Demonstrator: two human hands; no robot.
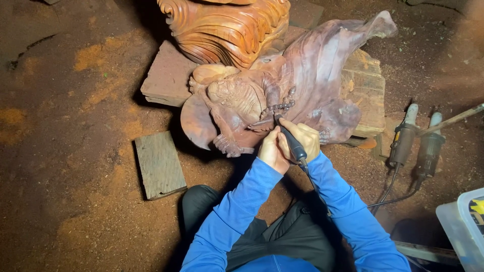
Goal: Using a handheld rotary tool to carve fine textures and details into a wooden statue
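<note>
The carving (282, 95) looks well advanced: a dark reddish wood figure lying on its side, with a rounded head, ribbed chest, a string of beads and a foot with toes already cut in fine relief. Its broad flowing back toward 1 o'clock is smoother and less detailed, so finishing there seems left to do. Red sawdust covers the floor (75, 191) all around, which fits long work.

The carving sits at the centre of the view, propped on flat wood blocks (169, 75), just at 6 o'clock of a lighter orange carving (227, 30) with wavy folds.

The right hand (302, 141) has its fingers clamped round a black corded tool (291, 141), held like a pen, its tip pointing to 11 o'clock and touching the carving just below the beads (280, 107). The left hand (271, 151) lies against the right at its 9 o'clock side, fingers curled together around the tool's lower part or the right hand; which of the two I cannot tell. Both hands are at the carving's 6 o'clock edge, touching or nearly touching it.

A loose board (160, 163) lies on the floor at 9 o'clock of the hands. Two more power tools (416, 143) rest at 3 o'clock, well apart, with a clear plastic box (461, 226) at 4 o'clock.
</note>
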